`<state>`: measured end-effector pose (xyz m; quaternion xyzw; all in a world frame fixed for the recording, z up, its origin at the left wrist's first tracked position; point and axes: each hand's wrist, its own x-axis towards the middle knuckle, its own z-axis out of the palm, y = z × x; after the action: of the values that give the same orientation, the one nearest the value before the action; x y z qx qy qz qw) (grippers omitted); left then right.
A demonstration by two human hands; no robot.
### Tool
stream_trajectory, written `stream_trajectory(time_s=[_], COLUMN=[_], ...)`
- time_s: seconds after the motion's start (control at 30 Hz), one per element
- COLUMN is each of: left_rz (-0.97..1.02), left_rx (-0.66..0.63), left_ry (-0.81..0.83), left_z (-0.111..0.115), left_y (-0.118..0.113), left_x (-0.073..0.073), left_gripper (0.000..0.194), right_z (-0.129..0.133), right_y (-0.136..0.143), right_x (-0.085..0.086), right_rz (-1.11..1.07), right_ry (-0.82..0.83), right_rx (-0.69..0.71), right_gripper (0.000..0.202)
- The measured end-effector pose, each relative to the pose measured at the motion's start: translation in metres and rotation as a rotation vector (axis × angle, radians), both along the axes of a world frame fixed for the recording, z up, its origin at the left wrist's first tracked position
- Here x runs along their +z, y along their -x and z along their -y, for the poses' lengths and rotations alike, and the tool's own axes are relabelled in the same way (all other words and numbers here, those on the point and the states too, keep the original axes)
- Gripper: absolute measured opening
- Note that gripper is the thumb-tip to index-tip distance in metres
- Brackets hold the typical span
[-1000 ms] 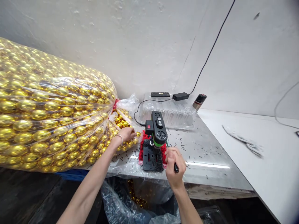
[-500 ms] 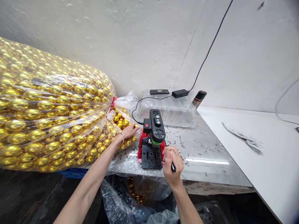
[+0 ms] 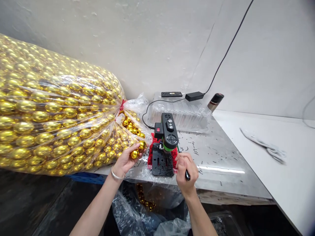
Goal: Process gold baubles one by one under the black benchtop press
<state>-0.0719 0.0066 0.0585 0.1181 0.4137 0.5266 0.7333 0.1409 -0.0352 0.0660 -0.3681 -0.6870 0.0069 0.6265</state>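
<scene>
Two gold balls (image 3: 134,154) are in the fingers of my left hand (image 3: 126,160), just in front of the opening of a big clear bag (image 3: 66,121) full of gold balls. A silver bangle is on that wrist. My right hand (image 3: 187,172) is wrapped round the black-tipped lever (image 3: 187,175) of a small black and green press (image 3: 169,132). The press has a slotted black base plate (image 3: 159,164) and stands on a red cloth (image 3: 150,150), left of my right hand.
Behind the press lie a clear plastic tray (image 3: 182,118), a power adapter (image 3: 194,96) and a black phone-like object (image 3: 171,94). A bottle (image 3: 215,102) stands at the back. Black bits litter the metal table (image 3: 221,147). Below its edge hangs clear plastic (image 3: 130,213) with gold beads.
My left hand has drawn back from the bag opening towards me, now with gold balls showing in its fingers. My right hand stays on the lever. The view has shifted slightly.
</scene>
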Motion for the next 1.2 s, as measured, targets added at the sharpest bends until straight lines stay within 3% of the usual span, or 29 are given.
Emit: stream_trajectory(time_s=[0.1, 0.2, 0.4, 0.53, 0.77, 0.93, 1.2], left_rz=[-0.052, -0.165, -0.659, -0.964, -1.461, -1.585, -1.555], left_rx=[-0.039, -0.104, -0.198, -0.301, -0.459, -0.441, -0.468], left_ry=[0.015, -0.056, -0.27, -0.467, -0.634, -0.723, -0.767], left_z=[0.009, 0.01, 0.004, 0.001, 0.004, 0.007, 0.003], left_y=[-0.019, -0.037, -0.06, -0.066, -0.07, -0.068, -0.052], left_x=[-0.023, -0.045, -0.067, -0.069, -0.057, -0.061, -0.063], left_gripper=[0.011, 0.024, 0.044, 0.04, 0.037, 0.036, 0.031], right_z=[0.001, 0.001, 0.002, 0.002, 0.003, 0.004, 0.004], right_y=[-0.001, -0.003, -0.003, -0.003, -0.004, -0.004, -0.005], right_x=[0.001, 0.001, 0.001, -0.001, -0.001, -0.003, -0.008], right_rz=[0.019, 0.04, 0.031, 0.032, 0.049, 0.036, 0.049], right_ry=[0.01, 0.04, 0.042, 0.053, 0.058, 0.067, 0.07], right_rx=[-0.003, -0.008, -0.006, -0.001, 0.002, 0.022, 0.001], right_gripper=[0.025, 0.024, 0.026, 0.026, 0.026, 0.027, 0.025])
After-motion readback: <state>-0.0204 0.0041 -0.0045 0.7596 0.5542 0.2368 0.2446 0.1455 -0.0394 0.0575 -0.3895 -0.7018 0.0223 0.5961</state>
